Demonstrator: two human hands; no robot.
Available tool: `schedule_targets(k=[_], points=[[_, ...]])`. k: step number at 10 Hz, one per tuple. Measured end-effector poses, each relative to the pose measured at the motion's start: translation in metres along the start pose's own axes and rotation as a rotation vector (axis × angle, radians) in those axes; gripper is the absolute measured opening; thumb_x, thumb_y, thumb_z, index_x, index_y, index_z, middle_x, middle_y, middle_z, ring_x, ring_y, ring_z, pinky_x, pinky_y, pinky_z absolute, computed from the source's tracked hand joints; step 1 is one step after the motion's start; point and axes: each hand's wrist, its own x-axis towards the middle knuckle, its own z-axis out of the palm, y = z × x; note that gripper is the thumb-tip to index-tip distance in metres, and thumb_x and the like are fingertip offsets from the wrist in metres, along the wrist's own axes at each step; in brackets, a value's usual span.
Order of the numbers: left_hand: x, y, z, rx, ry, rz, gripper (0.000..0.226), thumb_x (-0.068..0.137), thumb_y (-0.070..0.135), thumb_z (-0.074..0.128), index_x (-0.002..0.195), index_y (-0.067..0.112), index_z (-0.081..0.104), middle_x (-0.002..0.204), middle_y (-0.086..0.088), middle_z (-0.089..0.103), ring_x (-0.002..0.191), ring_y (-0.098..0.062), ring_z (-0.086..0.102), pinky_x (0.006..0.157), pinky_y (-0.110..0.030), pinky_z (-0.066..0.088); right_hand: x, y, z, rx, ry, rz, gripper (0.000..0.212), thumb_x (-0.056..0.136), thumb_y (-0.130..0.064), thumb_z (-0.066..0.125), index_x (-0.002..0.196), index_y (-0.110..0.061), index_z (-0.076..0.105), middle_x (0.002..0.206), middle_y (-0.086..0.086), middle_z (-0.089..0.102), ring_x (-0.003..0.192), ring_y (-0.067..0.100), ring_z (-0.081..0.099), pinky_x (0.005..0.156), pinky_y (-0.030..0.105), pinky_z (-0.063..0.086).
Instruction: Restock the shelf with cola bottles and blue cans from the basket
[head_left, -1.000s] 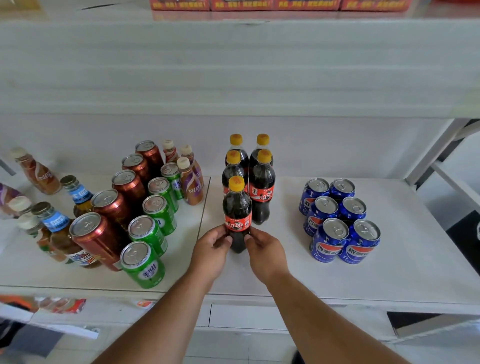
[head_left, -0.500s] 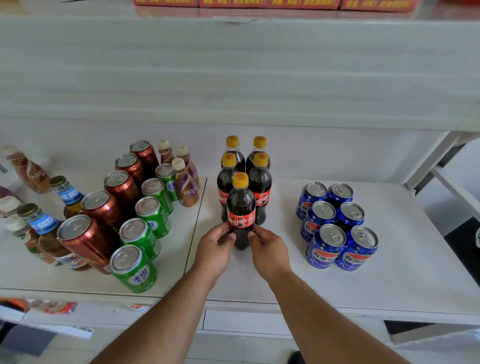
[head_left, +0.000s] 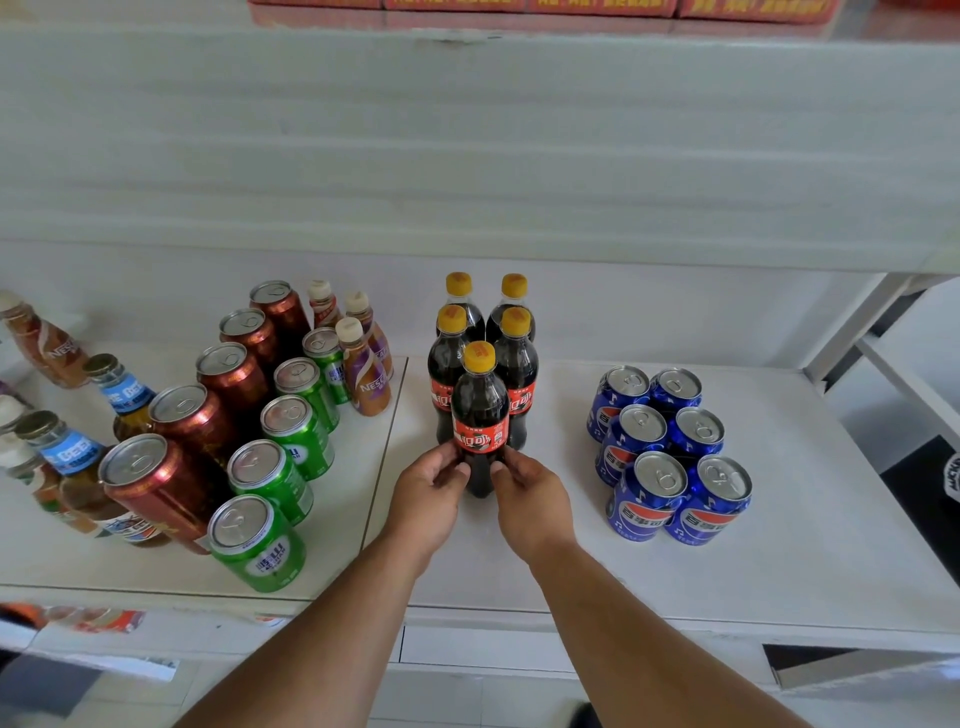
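Head view: the front cola bottle (head_left: 479, 415) stands upright on the shelf (head_left: 805, 519), hiding part of the four bottles (head_left: 485, 332) behind. The left hand (head_left: 431, 499) and right hand (head_left: 530, 499) pinch its lower body from both sides. Blue cans (head_left: 670, 452) sit right, with bare shelf beyond; green cans (head_left: 280, 457) crowd the left.
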Motion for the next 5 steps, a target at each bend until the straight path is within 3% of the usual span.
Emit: schedule_targets(k=[1, 3, 5], points=[[0.001, -0.002, -0.001, 0.0, -0.007, 0.005, 0.044, 0.105, 0.01, 0.059, 0.144, 0.03, 0.064, 0.138, 0.014, 0.069, 0.132, -0.006, 0.06, 0.118, -0.035, 0.043, 0.0, 0.0, 0.0, -0.011, -0.007, 0.0, 0.04, 0.108, -0.027, 0.053, 0.147, -0.023, 0.061, 0.137, -0.005, 0.069, 0.125, 0.015, 0.063, 0.094, 0.019, 0.043], [-0.002, 0.003, -0.002, 0.018, -0.037, 0.02, 0.044, 0.105, 0.009, 0.057, 0.144, 0.03, 0.063, 0.135, 0.015, 0.07, 0.13, -0.003, 0.06, 0.111, -0.025, 0.043, 0.0, 0.0, 0.0, -0.03, -0.003, -0.015, 0.038, 0.107, -0.028, 0.054, 0.143, -0.022, 0.063, 0.131, -0.003, 0.071, 0.111, 0.012, 0.063, 0.089, 0.021, 0.043], [-0.012, 0.009, -0.012, 0.054, -0.102, 0.007, 0.055, 0.105, 0.012, 0.058, 0.154, 0.037, 0.05, 0.147, 0.019, 0.055, 0.138, -0.001, 0.046, 0.112, -0.027, 0.035, -0.005, -0.002, -0.003, -0.011, 0.002, 0.04, 0.041, 0.106, -0.034, 0.056, 0.144, -0.02, 0.062, 0.135, -0.001, 0.07, 0.117, 0.017, 0.065, 0.092, 0.024, 0.047]])
